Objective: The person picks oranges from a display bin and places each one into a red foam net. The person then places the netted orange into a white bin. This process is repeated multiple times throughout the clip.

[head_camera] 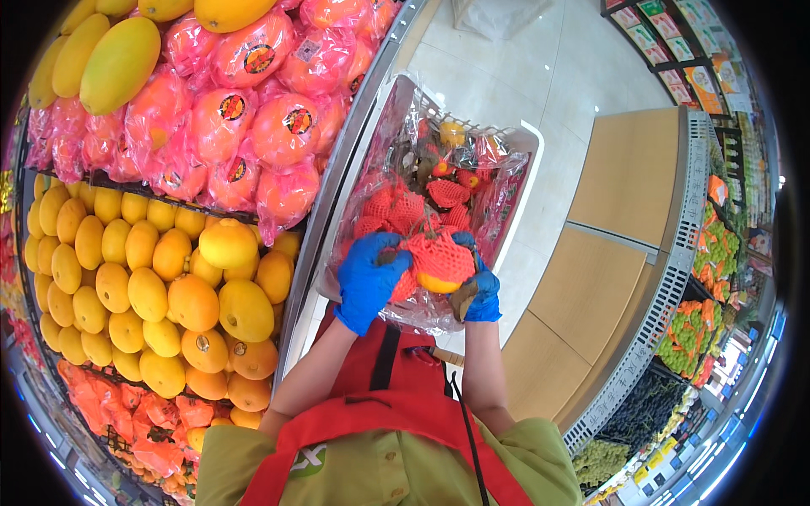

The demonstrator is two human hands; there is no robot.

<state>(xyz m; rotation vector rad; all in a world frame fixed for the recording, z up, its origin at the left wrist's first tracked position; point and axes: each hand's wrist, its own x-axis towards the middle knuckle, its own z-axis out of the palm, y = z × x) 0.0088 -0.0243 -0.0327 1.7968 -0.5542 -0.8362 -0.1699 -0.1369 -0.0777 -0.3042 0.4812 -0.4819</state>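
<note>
Both my hands wear blue gloves and are over a white plastic crate (533, 142) lined with clear plastic. Between them is a yellow-orange fruit (438, 283) partly covered by a red foam net (443, 254). My right hand (479, 279) grips the net at its right side, and a brownish patch shows on that glove. My left hand (373, 278) is at the net's left edge, fingers curled; whether it grips the net is hard to tell. Beneath and beyond them, more fruits in red foam nets (395, 205) lie in the crate among dark leaves.
Left of the crate, a metal-edged display (335, 152) holds yellow melons (149, 294), pink-wrapped fruits (228, 123) and larger yellow-green melons (120, 57). At right stands a wood-panelled stand (623, 177) with grapes beyond. A clear plastic bag (497, 16) lies on the tiled floor ahead.
</note>
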